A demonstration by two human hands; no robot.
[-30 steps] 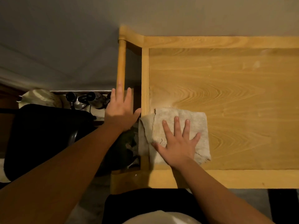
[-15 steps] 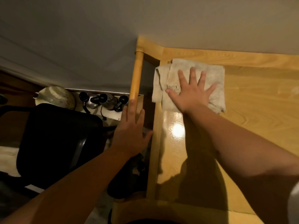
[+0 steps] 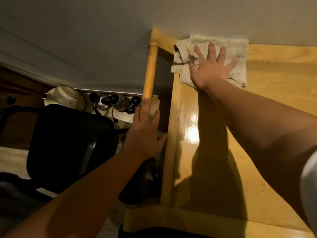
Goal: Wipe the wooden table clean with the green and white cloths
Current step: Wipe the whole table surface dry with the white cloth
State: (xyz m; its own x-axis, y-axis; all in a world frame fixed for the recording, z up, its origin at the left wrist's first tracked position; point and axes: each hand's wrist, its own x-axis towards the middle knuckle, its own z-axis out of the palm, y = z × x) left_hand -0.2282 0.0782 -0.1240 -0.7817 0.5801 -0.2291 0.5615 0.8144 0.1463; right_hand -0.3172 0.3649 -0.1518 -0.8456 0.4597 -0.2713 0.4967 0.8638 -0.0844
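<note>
The right hand (image 3: 211,67) lies flat with fingers spread, pressing the white cloth (image 3: 228,48) onto the far left corner of the table (image 3: 274,103), against the wall. The left hand (image 3: 145,134) hangs open and empty just beyond the table's left edge, fingers extended.

Cloth (image 3: 235,48) on table's (image 3: 274,103) far-left corner.

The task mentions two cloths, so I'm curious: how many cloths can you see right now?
1. A crumpled white cloth lies at the far left corner of the wooden table, pressed flat under the right hand. No green cloth shows; it may be out of view.
</note>
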